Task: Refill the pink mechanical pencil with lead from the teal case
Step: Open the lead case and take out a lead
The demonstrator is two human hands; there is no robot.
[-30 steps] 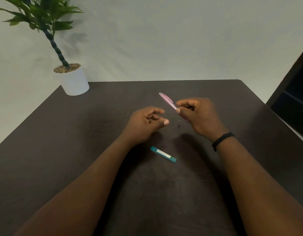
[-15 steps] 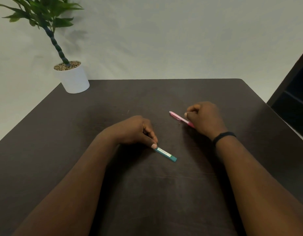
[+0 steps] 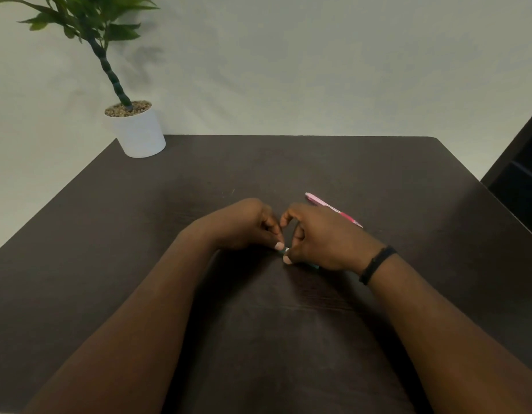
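The pink mechanical pencil (image 3: pixel 333 209) lies loose on the dark table (image 3: pixel 288 339), just behind my right hand. The teal lead case (image 3: pixel 314 266) is almost wholly hidden: a short bit shows between my two thumbs and its teal end pokes out under my right palm. My left hand (image 3: pixel 243 225) pinches the case's left end with thumb and fingers. My right hand (image 3: pixel 324 237) closes over the rest of the case, low above the table's middle. No lead is visible.
A white pot with a green plant (image 3: pixel 137 130) stands at the table's far left corner. A dark piece of furniture (image 3: pixel 521 171) sits beyond the table's right edge. A pale wall rises behind the table.
My right hand let the pink pencil go onto the table and moved left onto the teal case. My left hand stayed on the case's left end.
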